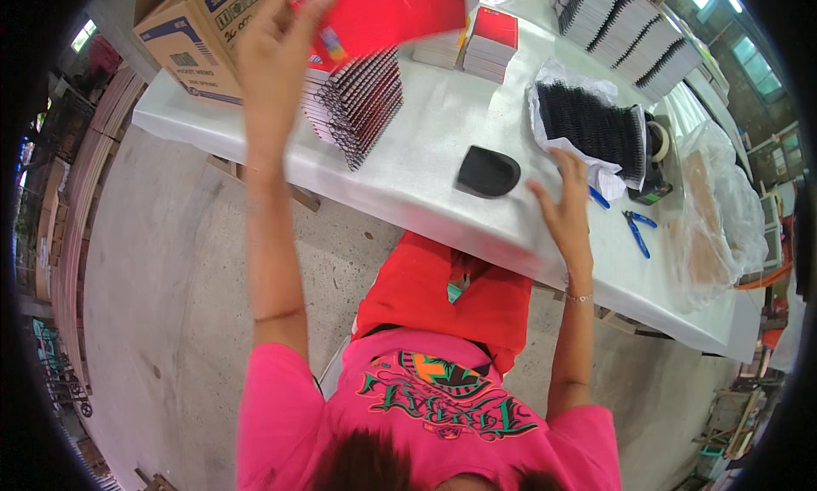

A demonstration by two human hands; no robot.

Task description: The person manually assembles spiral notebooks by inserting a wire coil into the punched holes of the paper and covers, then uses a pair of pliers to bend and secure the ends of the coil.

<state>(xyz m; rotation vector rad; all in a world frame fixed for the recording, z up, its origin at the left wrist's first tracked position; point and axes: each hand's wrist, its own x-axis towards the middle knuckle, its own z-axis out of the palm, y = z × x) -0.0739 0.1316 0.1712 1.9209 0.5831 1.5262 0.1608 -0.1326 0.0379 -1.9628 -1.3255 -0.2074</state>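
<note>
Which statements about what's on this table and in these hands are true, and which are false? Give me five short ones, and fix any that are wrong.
1. The left hand holds a red-covered item. True.
2. The right hand is closed around the black rounded object. False: the right hand has its fingers spread, and the black rounded object lies on the table to its left.
3. A cardboard box stands at the left end of the table. True.
4. The black coils lie in bright yellow wrapping. False: the wrapping around the black coils is white.
5. A blue-handled tool lies to the right of the right hand. True.
</note>
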